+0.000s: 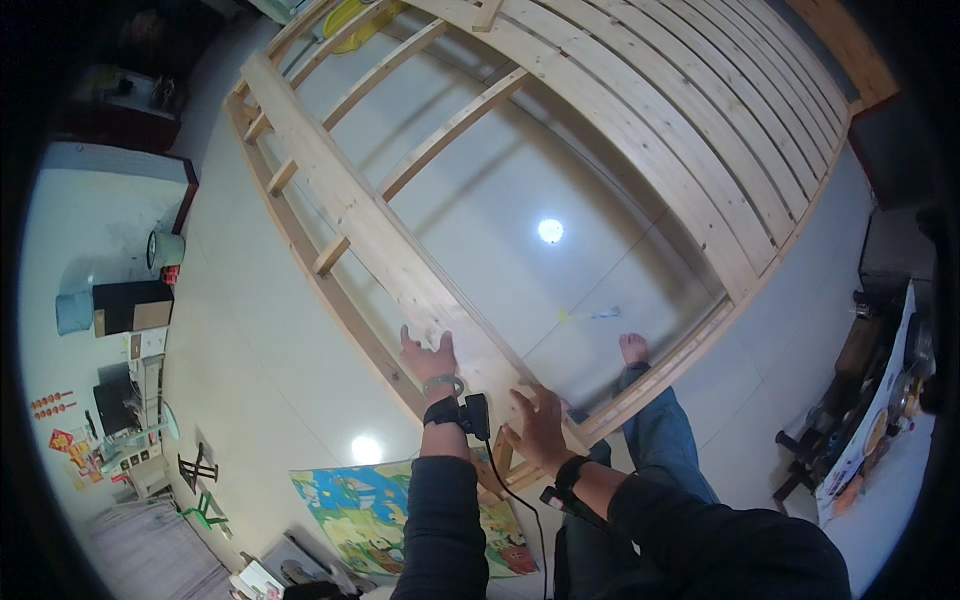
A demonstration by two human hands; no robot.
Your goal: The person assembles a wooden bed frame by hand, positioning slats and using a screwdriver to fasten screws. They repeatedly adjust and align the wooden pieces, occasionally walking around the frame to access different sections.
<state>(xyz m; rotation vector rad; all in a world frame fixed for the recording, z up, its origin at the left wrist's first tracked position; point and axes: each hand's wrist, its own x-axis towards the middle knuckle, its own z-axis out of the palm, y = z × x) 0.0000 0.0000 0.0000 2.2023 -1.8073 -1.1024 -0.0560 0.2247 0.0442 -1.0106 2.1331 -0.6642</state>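
A wide pale wooden plank [345,205] lies lengthwise over the crossbars along the left side of a wooden bed frame [315,268]. My left hand [428,358] is at the plank's near part, thumb and fingers spread, with nothing in its grasp. To its right, by the plank's near end, my right hand [540,430] has its fingers apart and slightly bent at the wood. Whether the right fingertips press on the plank is hard to make out. Several slats [680,120] lie side by side across the frame's right part.
Bare crossbars [455,130] span the frame's gap, with tiled floor [480,240] beneath. My foot [633,348] stands inside the frame. A colourful play mat [360,510] lies near its corner. Cluttered shelving [880,400] is at right; a small green stool [207,512] stands left.
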